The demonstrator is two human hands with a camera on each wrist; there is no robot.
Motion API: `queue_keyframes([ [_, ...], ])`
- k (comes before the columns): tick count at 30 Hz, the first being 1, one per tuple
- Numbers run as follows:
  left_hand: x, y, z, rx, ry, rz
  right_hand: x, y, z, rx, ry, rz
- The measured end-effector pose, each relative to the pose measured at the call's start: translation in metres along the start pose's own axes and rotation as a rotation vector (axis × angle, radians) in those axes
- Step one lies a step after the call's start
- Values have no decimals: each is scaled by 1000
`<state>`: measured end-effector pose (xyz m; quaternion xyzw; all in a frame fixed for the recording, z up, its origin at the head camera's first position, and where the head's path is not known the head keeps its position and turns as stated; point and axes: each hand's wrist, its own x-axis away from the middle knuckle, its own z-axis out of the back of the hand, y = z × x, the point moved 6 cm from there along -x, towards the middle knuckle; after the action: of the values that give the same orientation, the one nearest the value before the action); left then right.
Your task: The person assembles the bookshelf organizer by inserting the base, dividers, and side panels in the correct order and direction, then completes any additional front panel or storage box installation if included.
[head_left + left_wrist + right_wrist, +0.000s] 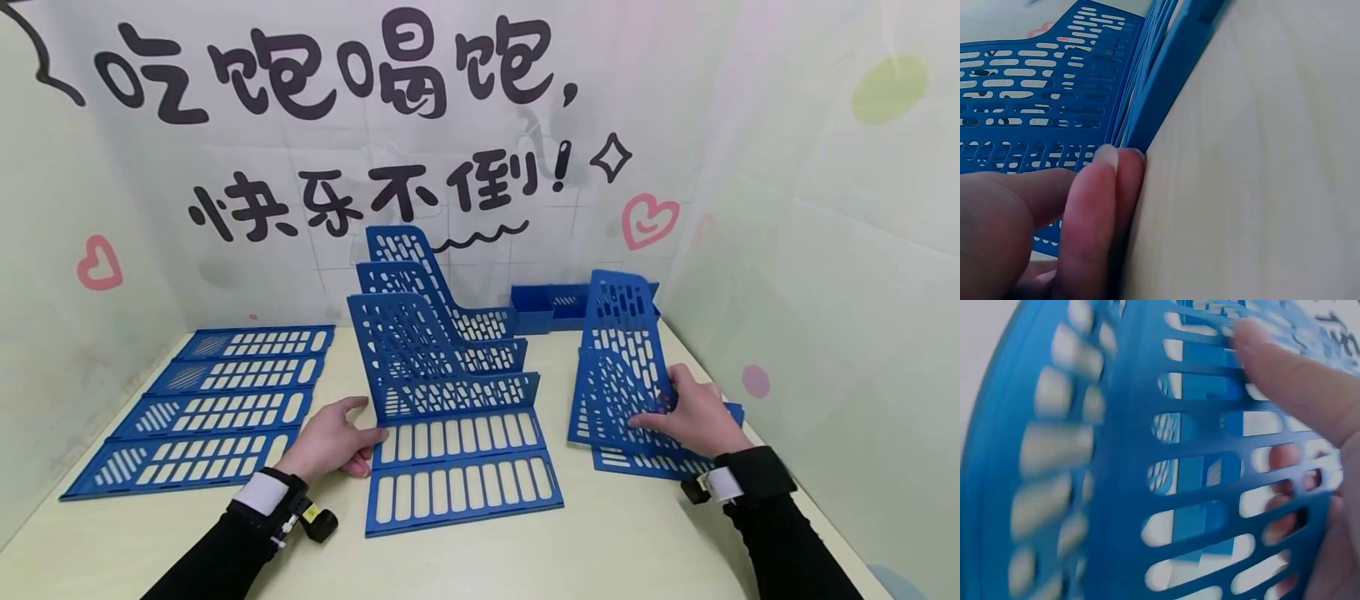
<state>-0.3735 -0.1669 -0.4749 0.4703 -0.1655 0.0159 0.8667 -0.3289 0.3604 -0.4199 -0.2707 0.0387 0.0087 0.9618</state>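
In the head view a partly assembled blue plastic file rack (465, 459) stands mid-table, several perforated upright dividers (405, 325) rising from its slatted base. My left hand (327, 439) pinches the left edge of that base, thumb on the rim beside the nearest divider. The left wrist view shows the fingertips (1107, 156) at the base's edge, close against the tabletop. At the right, my right hand (697, 417) grips a loose perforated divider (626, 337); its thumb (1291, 375) lies across the front face and its fingers show through the slots behind.
Several flat slatted panels (213, 398) lie in a row at the left. Another blue panel (652, 467) lies under the right hand. At the back right stands a blue compartment box (531, 308). Printed cloth walls enclose the table's back and sides.
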Motion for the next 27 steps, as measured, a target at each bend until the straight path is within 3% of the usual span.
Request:
queue_keyframes([
  [6,0,-1,-3,14,-10,6,3,-34,-10,-4,43,86],
  [19,1,0,-1,3,-16,-3,3,-47,-18,85,69,210],
  [23,4,2,0,-9,-17,-5,6,-52,-18,86,59,305],
  [27,7,6,1,-29,-17,-5,13,-63,-18,118,55,467],
])
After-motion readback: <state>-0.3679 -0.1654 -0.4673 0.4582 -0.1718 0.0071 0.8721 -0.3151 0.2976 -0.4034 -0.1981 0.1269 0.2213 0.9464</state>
